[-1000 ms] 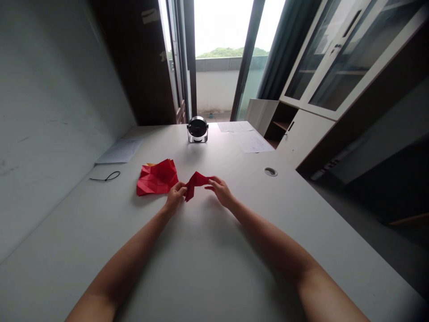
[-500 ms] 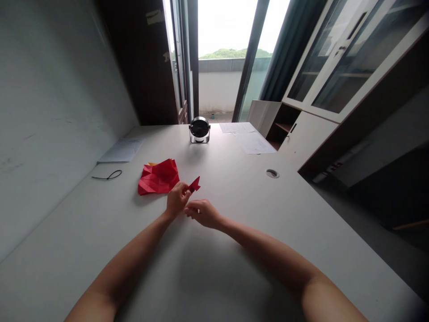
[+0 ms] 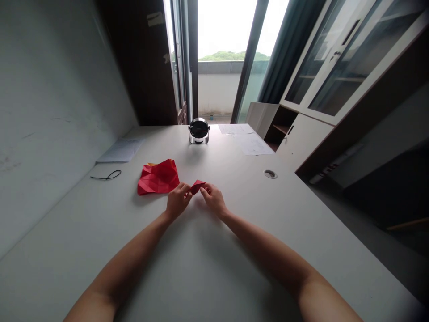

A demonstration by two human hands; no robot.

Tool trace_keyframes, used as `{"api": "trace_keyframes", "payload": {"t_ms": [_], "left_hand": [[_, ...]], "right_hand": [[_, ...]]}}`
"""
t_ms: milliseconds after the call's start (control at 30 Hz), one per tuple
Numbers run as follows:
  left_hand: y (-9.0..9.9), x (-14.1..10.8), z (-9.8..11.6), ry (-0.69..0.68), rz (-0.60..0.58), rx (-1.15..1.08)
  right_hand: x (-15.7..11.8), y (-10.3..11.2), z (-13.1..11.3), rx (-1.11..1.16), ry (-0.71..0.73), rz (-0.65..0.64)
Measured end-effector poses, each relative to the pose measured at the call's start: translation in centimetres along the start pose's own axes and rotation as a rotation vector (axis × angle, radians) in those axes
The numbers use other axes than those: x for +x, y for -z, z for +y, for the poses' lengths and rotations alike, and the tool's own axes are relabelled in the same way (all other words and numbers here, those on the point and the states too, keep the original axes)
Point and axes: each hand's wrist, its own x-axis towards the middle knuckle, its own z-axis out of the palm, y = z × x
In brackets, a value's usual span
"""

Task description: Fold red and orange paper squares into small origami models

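A small folded red paper piece [image 3: 197, 186] is held up between both hands over the white table. My left hand [image 3: 178, 198] pinches its left end. Fingers of my right hand [image 3: 213, 198] grip its right end. Just left of my left hand lies a stack of creased red paper [image 3: 158, 177], with a bit of yellow paper [image 3: 152, 164] showing at its back edge.
On the white table [image 3: 234, 268] a round black and silver device [image 3: 199, 130] stands at the far edge. Paper sheets [image 3: 254, 144] lie to its right, another sheet [image 3: 121, 150] at the left wall. A black cable tie [image 3: 106, 177] and a cable hole [image 3: 270, 174] flank the middle.
My right hand has moved up and slightly right and taken hold of the small red paper's right end. The paper has turned, and its pointed tip no longer sticks up.
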Motion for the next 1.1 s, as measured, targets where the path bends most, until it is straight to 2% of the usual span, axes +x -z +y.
{"api": "trace_keyframes", "payload": {"t_ms": [100,333,500,700,967,1100], "left_hand": [[-0.3,0.0,-0.1,-0.025,-0.009,-0.069],[-0.3,0.0,0.6,-0.049,-0.045,-0.266],[-0.1,0.3,0.7,0.072,-0.04,-0.541],[-1.0,0.3,-0.5,0.255,-0.104,-0.678],[-1.4,0.4,-1.3,0.316,-0.052,-0.726],[-1.4,0.7,-1.5,0.348,-0.061,-0.795]], "right_hand": [[0.2,0.2,0.1,-0.097,0.014,0.013],[-0.1,-0.1,0.4,-0.026,0.056,-0.042],[-0.3,-0.4,0.5,-0.022,0.147,-0.013],[-0.5,-0.6,0.4,0.028,0.192,-0.033],[-0.6,-0.8,0.1,0.184,0.176,-0.075],[-0.6,-0.5,-0.2,0.245,0.156,-0.145]]}}
